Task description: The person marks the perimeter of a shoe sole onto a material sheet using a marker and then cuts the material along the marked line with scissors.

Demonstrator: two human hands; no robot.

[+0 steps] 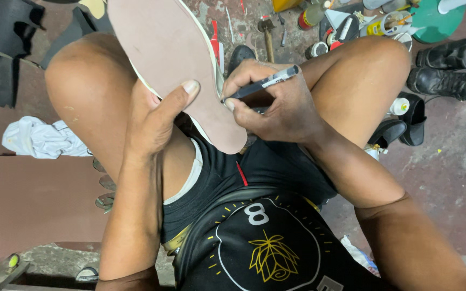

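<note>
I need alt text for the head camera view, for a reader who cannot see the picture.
Seen from above, a seated person's left hand holds a pinkish shoe sole on the lap while the right hand presses a black pen to its edge. On the floor beyond the knees lie a hammer, bottles and black boots; a white cloth lies at the left.

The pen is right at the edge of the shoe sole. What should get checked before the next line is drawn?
1. Left hand pins the sole piece on the knee: ok.
2. Right hand grips the pen firmly: ok.
3. Pen tip sits at the sole's edge: ok.
4. Thumb lies clear of the tip: ok.
5. Ink line shows along the edge: cannot tell.
6. Sole lies flat, not bending: cannot tell.
</note>
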